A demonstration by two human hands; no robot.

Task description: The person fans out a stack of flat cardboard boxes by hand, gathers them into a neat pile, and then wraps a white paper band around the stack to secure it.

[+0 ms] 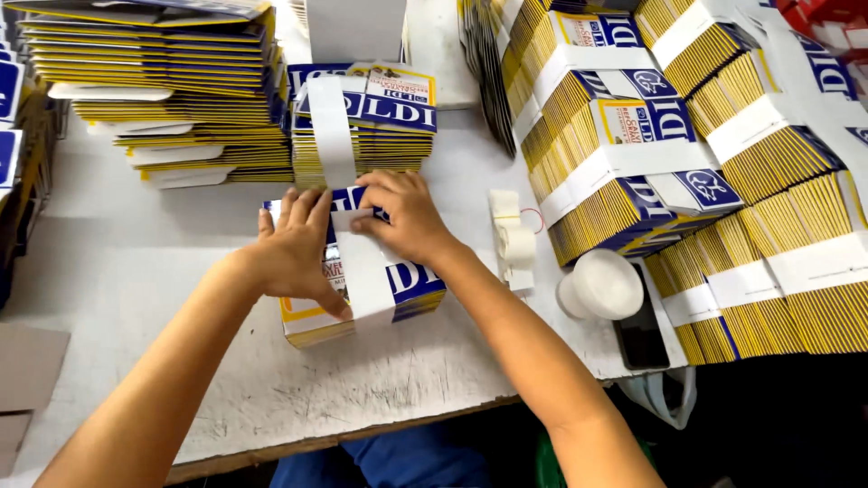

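A stack of flat yellow, blue and white printed cartons (411, 287) lies on the white table (136, 271) right in front of me. A white paper band (366, 276) runs over its top. My left hand (294, 248) presses flat on the left side of the stack, thumb along the band's edge. My right hand (407, 217) presses the band down at the stack's far end. Both hands touch the band and the stack; part of the stack is hidden under them.
A banded stack (362, 122) sits just behind. Loose flat cartons (163, 81) pile up at far left. Many banded bundles (687, 145) crowd the right side. A bunch of white strips (511, 239), a white cup (601, 285) and a dark phone (640, 334) lie right of my hands.
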